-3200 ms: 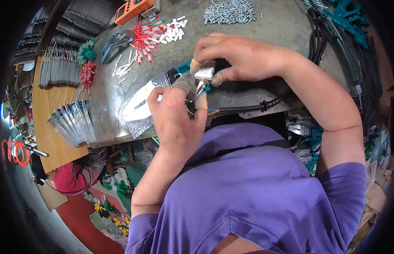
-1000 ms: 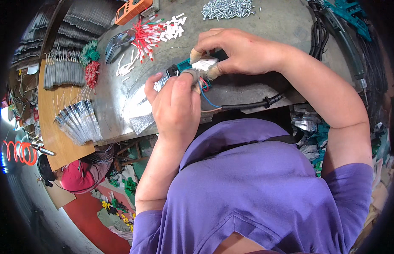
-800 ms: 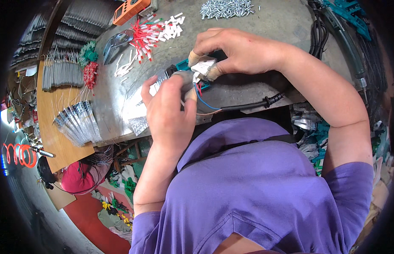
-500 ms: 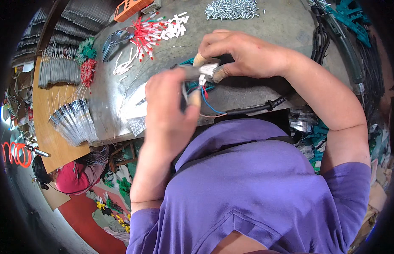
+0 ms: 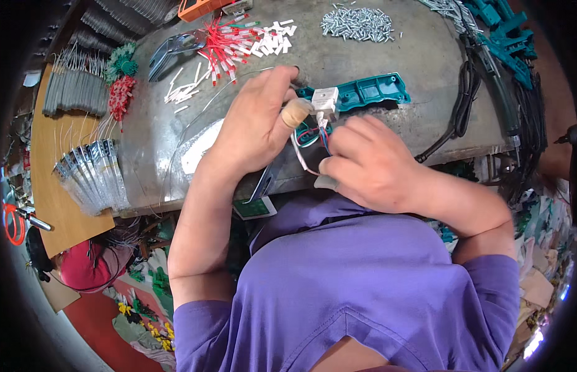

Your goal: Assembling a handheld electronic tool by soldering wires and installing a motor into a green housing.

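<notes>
A long teal plastic housing shell lies hollow side up; a small white rectangular block overlaps its left part, thin red and blue wires below the block.

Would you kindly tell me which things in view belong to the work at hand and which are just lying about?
Apparently in use:
- white block, beside the left hand
- blue and red wires, close to the right hand
- teal casing, beside the block

Seemingly lying about:
- screw pile
- red-wired parts
- short white pieces
- orange device
</notes>
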### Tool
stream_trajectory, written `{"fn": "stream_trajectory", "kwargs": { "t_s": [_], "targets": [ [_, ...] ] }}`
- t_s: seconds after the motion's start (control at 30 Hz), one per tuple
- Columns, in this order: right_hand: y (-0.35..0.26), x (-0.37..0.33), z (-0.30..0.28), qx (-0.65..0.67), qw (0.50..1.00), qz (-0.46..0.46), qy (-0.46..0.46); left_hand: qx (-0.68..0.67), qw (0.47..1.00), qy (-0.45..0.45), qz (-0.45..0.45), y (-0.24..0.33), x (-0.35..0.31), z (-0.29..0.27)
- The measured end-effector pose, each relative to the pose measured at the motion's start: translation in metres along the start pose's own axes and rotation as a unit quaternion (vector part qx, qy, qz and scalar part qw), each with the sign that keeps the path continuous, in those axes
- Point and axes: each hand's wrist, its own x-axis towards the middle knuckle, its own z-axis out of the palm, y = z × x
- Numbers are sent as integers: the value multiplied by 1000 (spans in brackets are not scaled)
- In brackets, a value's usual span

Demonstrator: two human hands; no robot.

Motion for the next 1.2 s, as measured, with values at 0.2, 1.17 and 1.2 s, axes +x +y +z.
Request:
{"fn": "stream_trajectory", "kwargs": {
  "t_s": [0.2, 1.17, 1.2],
  "targets": [
    [19, 14, -11, 388, 816, 369, 216, -49, 999, -9, 5, 0, -2, -5],
    [62, 51, -39, 33, 939, 297, -169, -140, 985, -95, 15, 2, 7, -15],
    [59, 51, -35, 25, 945, 288, -155, -149, 985, -86, 12, 0, 6, -14]
  ]
}}
